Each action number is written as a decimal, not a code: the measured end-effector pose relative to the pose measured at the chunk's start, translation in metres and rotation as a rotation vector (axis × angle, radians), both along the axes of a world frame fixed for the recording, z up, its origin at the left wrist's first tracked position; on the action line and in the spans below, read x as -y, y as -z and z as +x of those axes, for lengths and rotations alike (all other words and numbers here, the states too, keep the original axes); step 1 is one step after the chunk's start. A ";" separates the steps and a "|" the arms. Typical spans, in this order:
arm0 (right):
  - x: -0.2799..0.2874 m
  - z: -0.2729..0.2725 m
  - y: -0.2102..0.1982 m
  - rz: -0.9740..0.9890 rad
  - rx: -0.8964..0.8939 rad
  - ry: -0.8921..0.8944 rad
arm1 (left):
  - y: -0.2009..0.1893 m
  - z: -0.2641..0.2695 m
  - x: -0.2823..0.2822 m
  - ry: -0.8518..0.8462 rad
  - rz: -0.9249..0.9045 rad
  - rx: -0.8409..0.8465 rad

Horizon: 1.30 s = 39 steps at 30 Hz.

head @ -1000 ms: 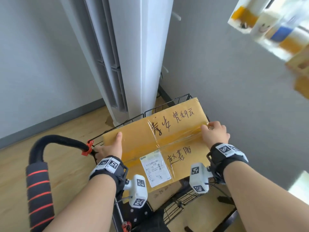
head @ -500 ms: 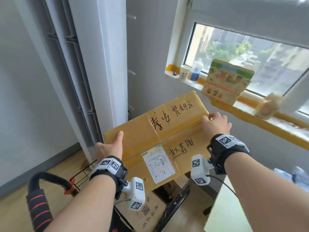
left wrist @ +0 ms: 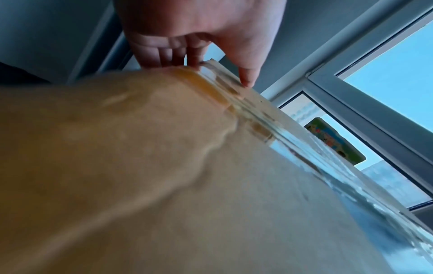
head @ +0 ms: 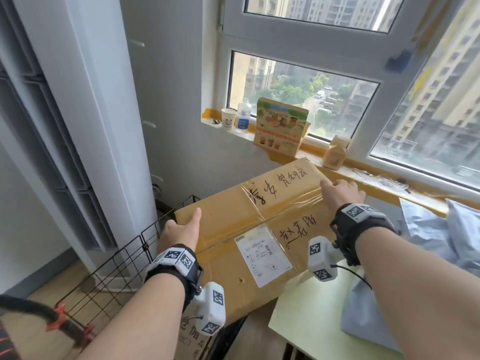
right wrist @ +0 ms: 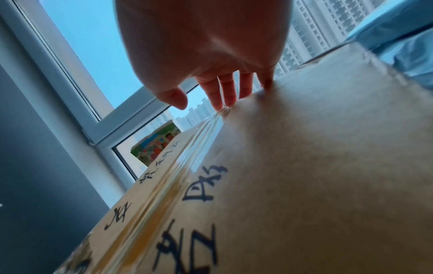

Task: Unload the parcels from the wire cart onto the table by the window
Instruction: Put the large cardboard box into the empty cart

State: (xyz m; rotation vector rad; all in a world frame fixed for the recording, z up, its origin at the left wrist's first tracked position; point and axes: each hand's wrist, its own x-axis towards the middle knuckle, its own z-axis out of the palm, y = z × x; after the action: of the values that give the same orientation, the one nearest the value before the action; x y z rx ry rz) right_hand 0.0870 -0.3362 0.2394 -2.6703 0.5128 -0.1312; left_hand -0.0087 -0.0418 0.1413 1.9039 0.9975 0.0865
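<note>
A large brown cardboard parcel (head: 233, 224) with black handwriting and a white label is held in the air between both hands. My left hand (head: 181, 229) grips its left edge, thumb on top and fingers curled over the side (left wrist: 178, 53). My right hand (head: 340, 193) holds the far right edge, fingers down over the rim (right wrist: 225, 92). The parcel hangs above the black wire cart (head: 117, 268), its right part over the left end of the pale green table (head: 306, 320). Another printed carton (head: 192, 339) lies in the cart below it.
Grey plastic mailers (head: 441, 237) lie on the table by the window. The sill carries a paper cup (head: 228, 121), a bottle (head: 243, 116), a colourful box (head: 280, 126) and a small carton (head: 335, 152). A tall white unit (head: 91, 100) stands left of the cart; the cart handle (head: 26, 307) is at bottom left.
Both hands have lifted the parcel out of the cart and carried it right towards the table. My view has swung up to the window.
</note>
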 end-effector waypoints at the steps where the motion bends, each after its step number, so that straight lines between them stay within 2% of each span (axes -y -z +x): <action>1: 0.006 -0.001 0.008 0.014 -0.027 0.013 | 0.005 -0.001 0.006 0.009 0.008 -0.018; 7: 0.028 0.001 0.046 -0.009 -0.092 0.025 | 0.015 0.012 0.021 0.036 0.085 -0.069; 11: 0.033 0.001 0.055 -0.060 -0.227 0.018 | 0.009 0.036 0.024 0.113 0.126 -0.107; 14: 0.026 -0.005 0.062 -0.096 -0.326 -0.059 | -0.001 0.050 0.032 0.160 0.120 -0.178; 17: 0.013 -0.012 0.063 -0.124 -0.364 -0.157 | 0.007 0.054 0.039 0.163 0.083 -0.222; 20: 0.007 -0.019 0.057 -0.144 -0.411 -0.189 | 0.025 0.057 0.043 0.096 -0.021 -0.215; 22: 0.008 -0.026 0.055 -0.204 -0.450 -0.222 | 0.023 0.052 0.049 0.060 -0.037 -0.219; 25: 0.008 -0.034 0.055 -0.199 -0.496 -0.228 | 0.010 0.038 0.060 0.148 0.018 -0.161; 29: 0.019 -0.037 0.054 -0.154 -0.429 -0.301 | -0.006 0.032 0.067 0.211 -0.008 -0.237; 31: 0.028 -0.037 0.055 -0.147 -0.315 -0.322 | -0.014 0.026 0.075 0.175 -0.143 -0.186; 33: 0.035 -0.036 0.054 -0.114 -0.261 -0.318 | -0.019 0.017 0.086 0.223 -0.222 -0.182; 37: 0.040 -0.038 0.052 -0.085 -0.345 -0.353 | -0.034 0.007 0.109 0.332 -0.184 -0.228; 39: 0.043 -0.038 0.053 -0.095 -0.369 -0.341 | -0.043 0.009 0.116 0.393 -0.083 -0.298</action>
State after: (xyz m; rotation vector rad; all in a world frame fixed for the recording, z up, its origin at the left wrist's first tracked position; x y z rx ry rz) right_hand 0.0491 -0.3796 0.1868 -2.8397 0.1516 0.4529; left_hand 0.0001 -0.1577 0.1843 2.0365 0.7840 -0.4715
